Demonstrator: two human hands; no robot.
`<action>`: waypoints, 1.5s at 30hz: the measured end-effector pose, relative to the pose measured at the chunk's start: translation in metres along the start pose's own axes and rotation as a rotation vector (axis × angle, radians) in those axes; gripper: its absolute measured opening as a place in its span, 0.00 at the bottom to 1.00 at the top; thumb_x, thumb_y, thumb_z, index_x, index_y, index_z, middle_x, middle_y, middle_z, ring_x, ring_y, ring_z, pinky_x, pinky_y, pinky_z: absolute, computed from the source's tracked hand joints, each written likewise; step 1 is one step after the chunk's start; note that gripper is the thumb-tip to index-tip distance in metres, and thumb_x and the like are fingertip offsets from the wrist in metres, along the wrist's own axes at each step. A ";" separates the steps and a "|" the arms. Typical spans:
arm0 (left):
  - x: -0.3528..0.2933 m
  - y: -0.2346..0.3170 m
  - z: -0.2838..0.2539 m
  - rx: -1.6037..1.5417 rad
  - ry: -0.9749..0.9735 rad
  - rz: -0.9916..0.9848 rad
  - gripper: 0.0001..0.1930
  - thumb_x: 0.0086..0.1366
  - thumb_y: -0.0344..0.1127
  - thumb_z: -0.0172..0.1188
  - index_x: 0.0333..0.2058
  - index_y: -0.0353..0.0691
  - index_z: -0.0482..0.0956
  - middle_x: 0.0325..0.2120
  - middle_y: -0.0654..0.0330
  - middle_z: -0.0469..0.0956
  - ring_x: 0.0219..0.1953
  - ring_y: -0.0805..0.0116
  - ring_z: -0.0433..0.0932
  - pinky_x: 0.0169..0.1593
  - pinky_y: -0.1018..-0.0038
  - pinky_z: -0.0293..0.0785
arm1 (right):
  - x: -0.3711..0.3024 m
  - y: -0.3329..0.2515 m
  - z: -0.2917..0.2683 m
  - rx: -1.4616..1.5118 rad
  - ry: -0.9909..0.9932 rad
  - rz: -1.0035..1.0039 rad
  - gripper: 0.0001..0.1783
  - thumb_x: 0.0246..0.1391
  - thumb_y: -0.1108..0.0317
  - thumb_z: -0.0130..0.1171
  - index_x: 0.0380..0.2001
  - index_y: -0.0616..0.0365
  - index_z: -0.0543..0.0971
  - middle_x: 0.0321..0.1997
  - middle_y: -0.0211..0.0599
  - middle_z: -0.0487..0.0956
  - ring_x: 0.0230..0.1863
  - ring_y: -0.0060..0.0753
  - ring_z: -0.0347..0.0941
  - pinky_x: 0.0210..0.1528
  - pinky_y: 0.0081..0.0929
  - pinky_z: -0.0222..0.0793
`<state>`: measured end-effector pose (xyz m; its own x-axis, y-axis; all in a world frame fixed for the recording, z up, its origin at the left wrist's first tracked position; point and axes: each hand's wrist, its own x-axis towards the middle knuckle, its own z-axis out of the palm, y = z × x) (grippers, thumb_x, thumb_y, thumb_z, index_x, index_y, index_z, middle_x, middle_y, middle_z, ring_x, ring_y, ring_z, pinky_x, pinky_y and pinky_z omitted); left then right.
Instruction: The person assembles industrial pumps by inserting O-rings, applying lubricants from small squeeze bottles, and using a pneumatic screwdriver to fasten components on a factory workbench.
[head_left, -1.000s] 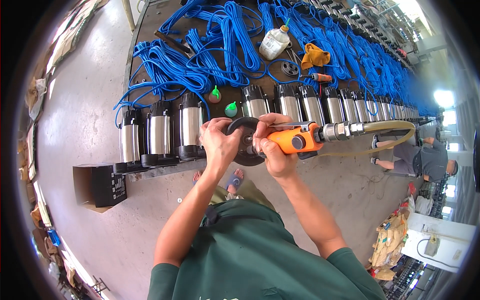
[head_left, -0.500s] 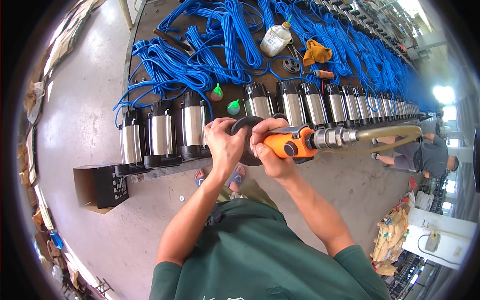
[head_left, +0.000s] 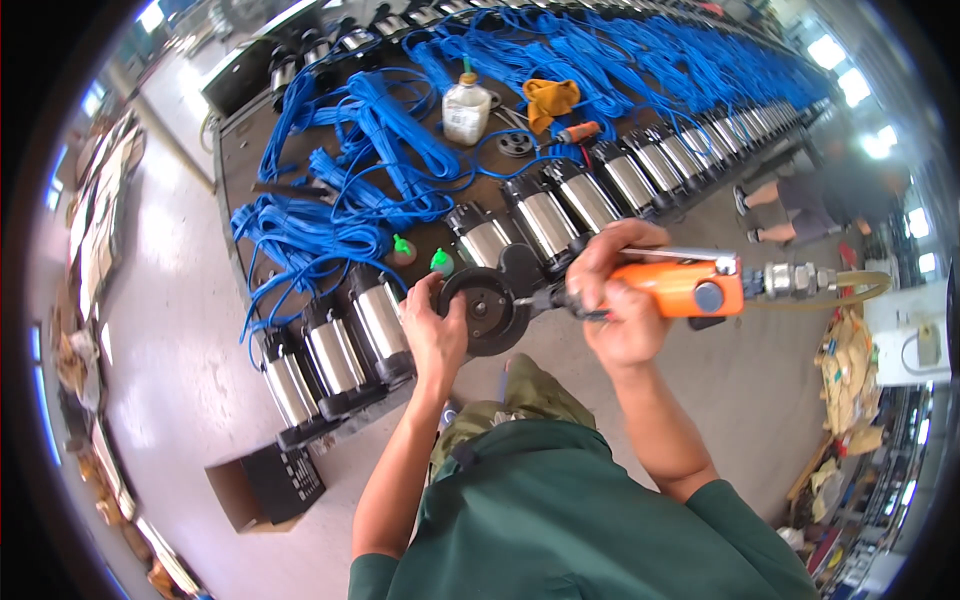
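A black round pump base (head_left: pixel 462 322) with screw heads in its recessed face is turned toward me at the table's front edge. My left hand (head_left: pixel 436 328) grips its left rim, the thumb bent over the edge. The steel-bodied pump (head_left: pixel 484 238) directly behind seems to belong to it, though the joint is hidden. In my right hand (head_left: pixel 625 300) is an orange air screwdriver (head_left: pixel 668 288), fingers wrapped round its front part. Its bit points left at the base's right side; whether it touches I cannot tell. A hose (head_left: pixel 855 284) runs from its metal coupling.
Steel-and-black pumps (head_left: pixel 630 178) line the table edge on both sides. Behind lie coiled blue cables (head_left: pixel 395 125), a white bottle (head_left: pixel 466 110), an orange cloth (head_left: pixel 550 100) and small green-topped bottles (head_left: pixel 442 262). An open carton (head_left: pixel 265 488) stands on the floor. Another person (head_left: pixel 810 205) is at the right.
The view has turned. My right hand has drawn the screwdriver away to the right from the base, whose face now shows. My left hand still holds the rim.
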<state>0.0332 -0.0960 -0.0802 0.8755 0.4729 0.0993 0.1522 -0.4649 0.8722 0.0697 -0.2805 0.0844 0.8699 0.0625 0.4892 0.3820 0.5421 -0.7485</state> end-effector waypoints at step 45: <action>0.059 0.093 0.019 0.379 -0.639 -0.177 0.22 0.49 0.46 0.74 0.23 0.30 0.78 0.17 0.51 0.74 0.21 0.58 0.73 0.30 0.66 0.71 | 0.034 0.080 -0.194 0.121 0.205 1.238 0.11 0.62 0.61 0.59 0.46 0.49 0.80 0.41 0.21 0.80 0.42 0.20 0.75 0.44 0.26 0.67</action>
<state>0.1075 -0.1257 -0.0025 0.9010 0.0933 -0.4236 0.3612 -0.7019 0.6138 0.1903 -0.3978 -0.0457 0.6603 0.4572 -0.5958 -0.7436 0.2869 -0.6039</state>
